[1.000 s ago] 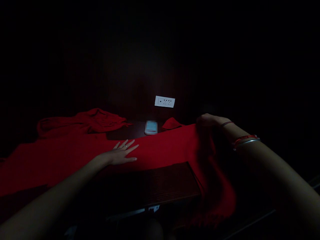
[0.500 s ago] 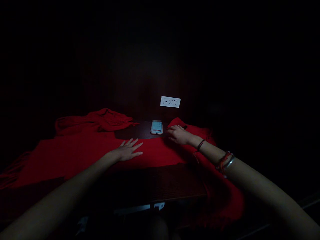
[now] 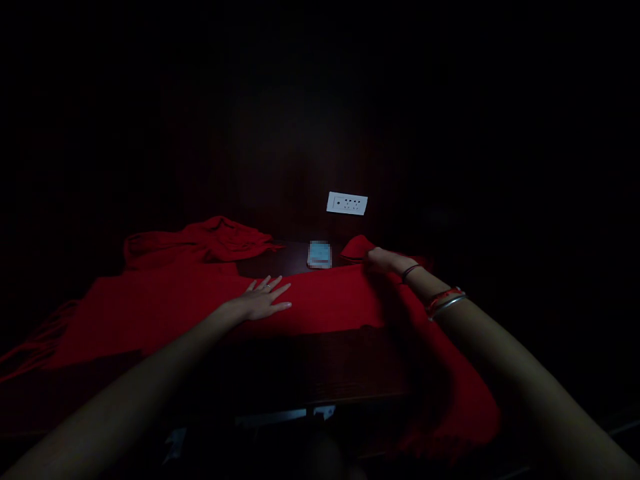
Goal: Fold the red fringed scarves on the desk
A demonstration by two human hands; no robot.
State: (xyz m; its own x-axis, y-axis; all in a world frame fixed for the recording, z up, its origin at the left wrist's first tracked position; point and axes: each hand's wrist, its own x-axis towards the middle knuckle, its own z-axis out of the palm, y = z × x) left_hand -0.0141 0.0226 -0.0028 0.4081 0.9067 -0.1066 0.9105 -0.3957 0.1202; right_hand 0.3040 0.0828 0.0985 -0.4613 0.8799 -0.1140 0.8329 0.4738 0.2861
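Note:
A red fringed scarf [image 3: 330, 300] lies lengthwise across a dark table, its right end hanging over the front edge. My left hand [image 3: 263, 301] rests flat on the middle of it, fingers spread, a ring on one finger. At the scarf's far edge on the right, my right hand [image 3: 384, 259] is closed on the cloth; its fingertips are hidden. Bracelets circle the right wrist and forearm. Just behind the right hand lies a bunched piece of red cloth [image 3: 357, 247]; whether it belongs to the same scarf I cannot tell.
A lit phone [image 3: 319, 255] lies on the dark tabletop [image 3: 290, 257] behind the scarf. Another crumpled red cloth [image 3: 215, 239] sits at the back left. On the wall is a white socket plate [image 3: 347, 203]. The surroundings are very dark.
My right hand has moved right along the scarf's far edge, and more of the cloth shows flat between my hands. My left hand stays flat on the scarf. The view has shifted slightly.

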